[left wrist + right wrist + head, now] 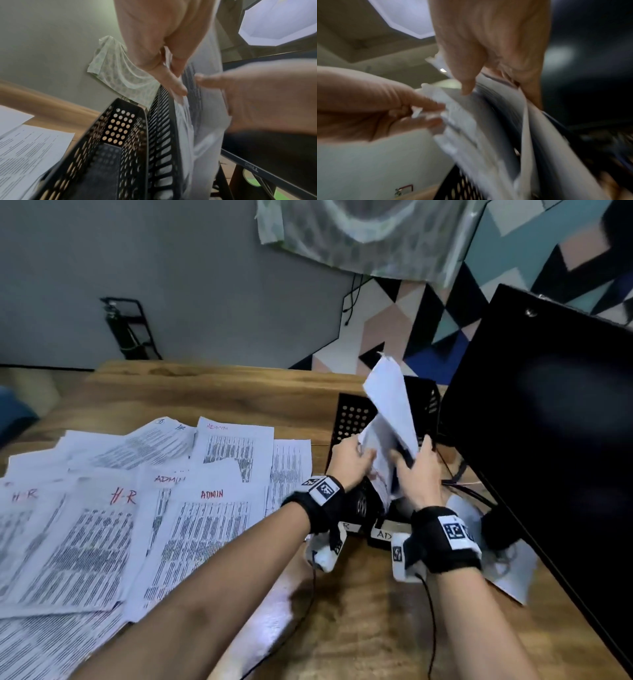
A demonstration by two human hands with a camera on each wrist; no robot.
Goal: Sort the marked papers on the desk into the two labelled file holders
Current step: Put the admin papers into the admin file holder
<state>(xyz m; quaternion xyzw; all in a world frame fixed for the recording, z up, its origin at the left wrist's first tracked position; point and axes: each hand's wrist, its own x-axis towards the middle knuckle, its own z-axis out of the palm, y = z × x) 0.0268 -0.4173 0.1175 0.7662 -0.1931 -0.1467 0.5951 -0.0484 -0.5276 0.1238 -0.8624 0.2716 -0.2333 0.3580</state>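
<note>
- While my forearms reach out over the tabletop (359, 628), each grip is closed on the same bundle of papers (390, 419), which stands upright between them.
- My left hand (349, 460) pinches the bundle's left edge, thumb on the near face and fingers (176, 83) curled behind; the wrist view shows sheet edges crumpled under that pinch.
- My right hand (419, 470) grips the right edge, thumb in front, fingers wrapped round the back.
- The bundle's lower end sits down inside the right-hand file holder (163, 135), the slotted one; its top corner pokes well above both hands, tilted slightly left.
- I count two file holders side by side: the left, perforated one (118, 125) stands just beside the slotted one and looks to hold no sheets in the part I can see.
- Two white labels are stuck on the holders' near ends, one (382, 534) reading "AD…" before my wrist cuts it off, the other mostly hidden by my left wrist.
- To the left, loose sheets (137, 508) lie overlapped on the tabletop; I can read three marked ADMIN and three marked HR in red, the rest too covered to count.
- One more sheet (513, 573) lies under my right wrist beside a dark monitor (548, 422).
</note>
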